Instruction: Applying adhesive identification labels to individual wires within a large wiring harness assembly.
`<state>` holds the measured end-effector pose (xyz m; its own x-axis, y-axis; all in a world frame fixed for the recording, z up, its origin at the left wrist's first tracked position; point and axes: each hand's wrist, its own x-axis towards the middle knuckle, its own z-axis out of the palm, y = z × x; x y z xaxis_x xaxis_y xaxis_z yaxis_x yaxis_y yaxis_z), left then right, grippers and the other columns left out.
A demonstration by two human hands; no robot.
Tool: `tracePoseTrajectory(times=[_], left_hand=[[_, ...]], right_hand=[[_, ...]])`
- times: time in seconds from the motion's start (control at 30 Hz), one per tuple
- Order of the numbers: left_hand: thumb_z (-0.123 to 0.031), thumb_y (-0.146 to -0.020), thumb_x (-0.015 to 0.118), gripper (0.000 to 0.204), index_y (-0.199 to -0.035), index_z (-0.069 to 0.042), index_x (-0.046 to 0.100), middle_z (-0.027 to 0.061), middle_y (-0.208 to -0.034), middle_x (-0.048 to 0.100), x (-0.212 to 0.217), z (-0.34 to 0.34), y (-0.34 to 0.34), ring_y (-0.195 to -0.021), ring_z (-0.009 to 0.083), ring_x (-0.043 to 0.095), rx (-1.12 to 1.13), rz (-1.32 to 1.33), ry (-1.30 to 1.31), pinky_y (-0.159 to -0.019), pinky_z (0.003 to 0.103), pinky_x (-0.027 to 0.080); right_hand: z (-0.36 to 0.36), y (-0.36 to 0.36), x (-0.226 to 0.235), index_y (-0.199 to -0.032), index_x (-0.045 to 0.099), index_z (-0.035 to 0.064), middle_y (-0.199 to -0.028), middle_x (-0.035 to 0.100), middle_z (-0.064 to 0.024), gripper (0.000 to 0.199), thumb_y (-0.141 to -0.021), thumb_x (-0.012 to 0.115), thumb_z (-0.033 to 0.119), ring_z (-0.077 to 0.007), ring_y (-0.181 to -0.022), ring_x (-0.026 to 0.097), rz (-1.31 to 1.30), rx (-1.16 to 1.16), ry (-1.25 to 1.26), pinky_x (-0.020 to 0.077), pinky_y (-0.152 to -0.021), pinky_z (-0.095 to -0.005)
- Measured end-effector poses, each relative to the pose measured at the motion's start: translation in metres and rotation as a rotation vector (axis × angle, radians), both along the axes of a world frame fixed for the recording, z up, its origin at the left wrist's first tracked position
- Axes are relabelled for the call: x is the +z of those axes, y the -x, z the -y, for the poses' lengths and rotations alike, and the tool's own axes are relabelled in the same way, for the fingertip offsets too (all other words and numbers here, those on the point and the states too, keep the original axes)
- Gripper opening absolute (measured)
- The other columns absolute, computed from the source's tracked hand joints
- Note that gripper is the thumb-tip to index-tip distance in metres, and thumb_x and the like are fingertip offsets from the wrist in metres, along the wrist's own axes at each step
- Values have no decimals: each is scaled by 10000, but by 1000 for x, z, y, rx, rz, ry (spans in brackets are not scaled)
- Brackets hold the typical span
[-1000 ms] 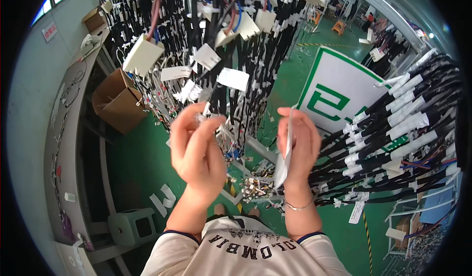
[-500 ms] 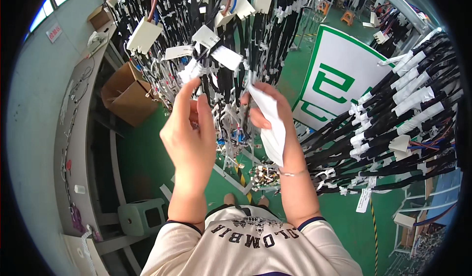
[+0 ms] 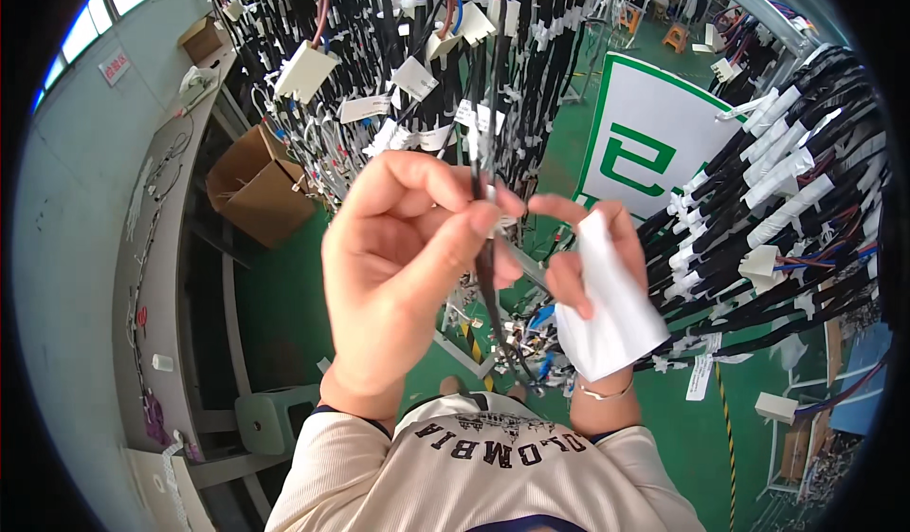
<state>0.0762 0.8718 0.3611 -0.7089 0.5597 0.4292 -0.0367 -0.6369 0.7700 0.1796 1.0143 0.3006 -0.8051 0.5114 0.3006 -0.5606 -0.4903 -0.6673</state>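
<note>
My left hand [image 3: 389, 271] is closed in a pinch, thumb and fingers gripping a black taped wire harness [image 3: 487, 290] that hangs down in front of me. Just right of it is my right hand [image 3: 569, 281], its fingers bent around a loose white sheet [image 3: 611, 314] that drapes over the palm. The right forefinger points toward the pinched harness; whether it touches is hard to tell. A pale label or tag [image 3: 474, 115] sits on the harnesses just above my hands.
A dense bundle of black harnesses [image 3: 417, 48] with white connectors hangs ahead. More harnesses [image 3: 758, 200] stretch across the right, by a white sign with a green border [image 3: 654, 105]. At left stand a long bench [image 3: 156, 247], a cardboard box [image 3: 261, 186] and a green stool [image 3: 275, 418].
My left hand has moved right and closed on a black harness. The right hand has shifted right and lower with the white sheet, which now hangs more spread out.
</note>
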Motion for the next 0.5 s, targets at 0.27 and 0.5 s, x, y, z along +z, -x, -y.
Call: tracePoseTrajectory(times=[0.27, 0.5], left_hand=[[70, -920, 587, 193, -1110, 54, 560, 126, -1047, 664, -26, 16, 20, -911, 162, 654, 269, -438, 426, -771, 278, 525], [-32, -842, 721, 626, -1326, -16, 324, 146, -1081, 622, -16, 23, -3, -978, 187, 634, 307, -211, 356, -780, 293, 539]], right_hand=[[-7, 49, 40, -1155, 596, -32, -1251, 624, -177, 262, -970, 523, 138, -38, -497, 481, -96, 440, -84, 454, -550, -200], [10, 64, 15, -1076, 660, -54, -1025, 643, -33, 199, -898, 573, -44, -64, -799, 650, 181, -416, -662, 501, -666, -192]])
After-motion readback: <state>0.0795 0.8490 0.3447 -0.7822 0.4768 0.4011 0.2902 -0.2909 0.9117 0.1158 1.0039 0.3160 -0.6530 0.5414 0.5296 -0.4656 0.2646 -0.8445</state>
